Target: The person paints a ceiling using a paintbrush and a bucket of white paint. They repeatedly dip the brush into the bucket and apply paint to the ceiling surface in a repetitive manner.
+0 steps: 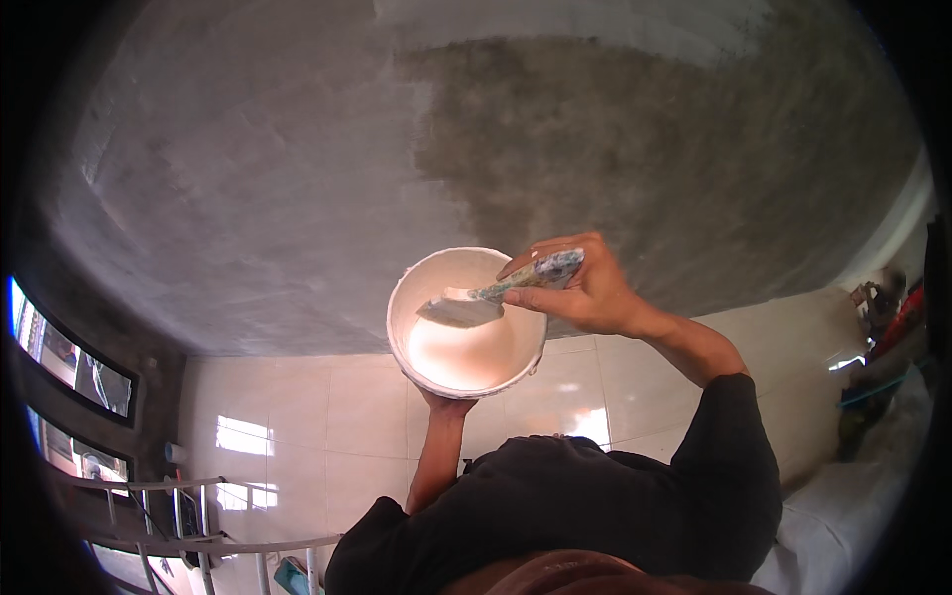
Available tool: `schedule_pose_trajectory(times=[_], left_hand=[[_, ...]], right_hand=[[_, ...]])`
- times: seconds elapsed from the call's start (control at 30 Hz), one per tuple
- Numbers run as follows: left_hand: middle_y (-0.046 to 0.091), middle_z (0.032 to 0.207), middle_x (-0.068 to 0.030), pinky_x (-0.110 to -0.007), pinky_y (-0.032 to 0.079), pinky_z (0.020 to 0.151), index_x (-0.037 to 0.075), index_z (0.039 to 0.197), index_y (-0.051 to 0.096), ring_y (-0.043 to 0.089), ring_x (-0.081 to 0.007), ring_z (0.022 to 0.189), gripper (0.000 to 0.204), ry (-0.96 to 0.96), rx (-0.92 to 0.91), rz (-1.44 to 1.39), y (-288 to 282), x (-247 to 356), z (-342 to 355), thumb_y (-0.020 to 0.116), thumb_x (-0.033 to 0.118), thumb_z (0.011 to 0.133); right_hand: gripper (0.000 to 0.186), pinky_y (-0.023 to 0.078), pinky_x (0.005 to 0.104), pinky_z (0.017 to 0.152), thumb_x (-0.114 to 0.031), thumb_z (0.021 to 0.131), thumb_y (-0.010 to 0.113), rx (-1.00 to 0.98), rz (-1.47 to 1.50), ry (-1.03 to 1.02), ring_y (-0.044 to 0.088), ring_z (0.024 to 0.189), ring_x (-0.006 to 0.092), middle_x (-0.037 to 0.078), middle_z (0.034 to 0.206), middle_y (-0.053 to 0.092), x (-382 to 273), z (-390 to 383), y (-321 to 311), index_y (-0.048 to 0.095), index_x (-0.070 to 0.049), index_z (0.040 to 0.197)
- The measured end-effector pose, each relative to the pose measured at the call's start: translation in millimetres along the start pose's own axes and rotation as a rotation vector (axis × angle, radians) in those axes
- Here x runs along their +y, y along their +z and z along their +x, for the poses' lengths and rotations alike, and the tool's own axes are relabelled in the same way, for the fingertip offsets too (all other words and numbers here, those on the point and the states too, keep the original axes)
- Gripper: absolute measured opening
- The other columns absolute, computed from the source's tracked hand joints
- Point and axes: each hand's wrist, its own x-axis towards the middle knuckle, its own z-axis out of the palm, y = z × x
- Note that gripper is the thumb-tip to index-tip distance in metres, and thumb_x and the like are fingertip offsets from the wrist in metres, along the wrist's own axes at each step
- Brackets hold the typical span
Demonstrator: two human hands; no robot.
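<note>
My right hand [585, 288] grips the paint-smeared handle of a wide flat paintbrush [461, 311]. Its bristle end hangs inside the mouth of a round white bucket [400, 342], above pale, milky liquid [461, 357]. Whether the bristle tips touch the liquid I cannot tell. Under the bucket's near side, my left hand [448, 405] supports it; the fingers are hidden beneath. Straight ahead stands a grey wall [278, 198], with a darker, unevenly edged patch [615, 149] on its right part.
Glossy beige tiles [327, 397] cover the floor. At lower left stands a metal frame with rails [198, 545], beside windows [74, 377] in the side wall. Whitish sheeting [843, 526] and piled items [892, 327] lie along the right side.
</note>
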Motion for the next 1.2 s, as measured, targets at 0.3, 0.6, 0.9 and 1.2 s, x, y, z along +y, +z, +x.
schedule_pose_trajectory(times=[0.3,0.6,0.9,1.2], left_hand=[[0.045,0.157,-0.0123,-0.058,0.039,0.117,0.015,0.153,0.043,0.045,-0.0358,0.143,0.077,0.064,0.029,-0.058,26.6,-19.4,13.4,0.042,0.069,0.099],[0.044,0.156,-0.0146,-0.059,0.04,0.115,0.014,0.154,0.041,0.044,-0.0383,0.142,0.077,0.08,0.052,-0.028,16.6,-13.9,16.8,0.043,0.068,0.098],[0.044,0.155,-0.0169,-0.061,0.041,0.113,0.013,0.154,0.04,0.044,-0.0408,0.14,0.078,0.022,0.024,-0.024,38.5,32.5,38.3,0.045,0.067,0.098],[0.044,0.154,-0.0193,-0.062,0.042,0.111,0.012,0.155,0.038,0.044,-0.0432,0.139,0.079,-0.005,0.051,-0.106,48.1,79.3,20.3,0.046,0.067,0.098]], right_hand=[[0.018,0.056,0.029,0.071,-0.002,0.086,0.079,0.153,0.028,-0.158,0.073,0.083,0.0153,0.011,0.097,0.077,3.9,11.0,-38.3,0.077,0.003,0.103],[0.02,0.057,0.0284,0.076,-0.009,0.092,0.076,0.587,0.348,-0.227,0.072,0.083,0.0147,0.009,0.094,0.077,64.9,109.9,-65.3,0.075,0.005,0.107],[0.018,0.056,0.026,0.076,-0.009,0.089,0.08,0.917,0.307,-0.247,0.069,0.081,0.0116,0.006,0.092,0.076,166.5,240.6,-48.9,0.076,0.004,0.101],[0.028,0.057,0.0306,0.07,-0.024,0.082,0.088,1.521,-0.426,-0.09,0.071,0.071,0.0139,0.006,0.083,0.077,186.9,167.2,-160.6,0.078,0.001,0.092]])
